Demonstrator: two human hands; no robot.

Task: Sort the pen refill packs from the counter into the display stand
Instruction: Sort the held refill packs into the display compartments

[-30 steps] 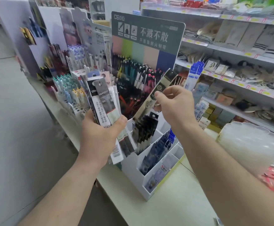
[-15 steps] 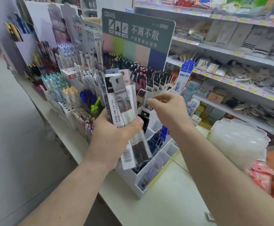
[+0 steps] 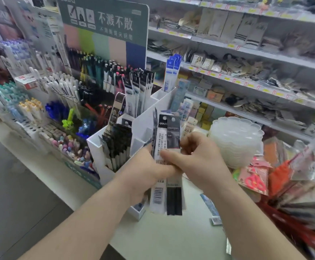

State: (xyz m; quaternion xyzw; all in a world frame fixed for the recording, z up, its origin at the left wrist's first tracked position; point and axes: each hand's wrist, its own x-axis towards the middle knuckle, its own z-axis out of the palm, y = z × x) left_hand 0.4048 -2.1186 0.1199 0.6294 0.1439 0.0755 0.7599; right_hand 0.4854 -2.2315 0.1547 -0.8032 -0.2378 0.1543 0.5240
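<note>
My left hand (image 3: 143, 171) grips a bunch of pen refill packs (image 3: 167, 139), upright, in front of the white display stand (image 3: 96, 147). My right hand (image 3: 199, 156) has come onto the same bunch and pinches the front pack, a dark one with black refills. The stand's stepped compartments hold several dark refill packs (image 3: 117, 143) in the near slot, more black-and-white ones (image 3: 139, 91) higher up, and blue packs (image 3: 172, 72) at the back. The stand's lower front is hidden behind my hands.
Pen racks (image 3: 40, 94) fill the counter to the left under a green sign (image 3: 106, 21). A stack of clear plastic trays (image 3: 235, 139) and bagged goods (image 3: 284, 177) crowd the right. One small pack (image 3: 212, 209) lies on the counter (image 3: 162, 237). Shelves run behind.
My right hand let go of the dark pack it was putting into the stand and came back down to the bunch in my left hand. The view swung left and closer.
</note>
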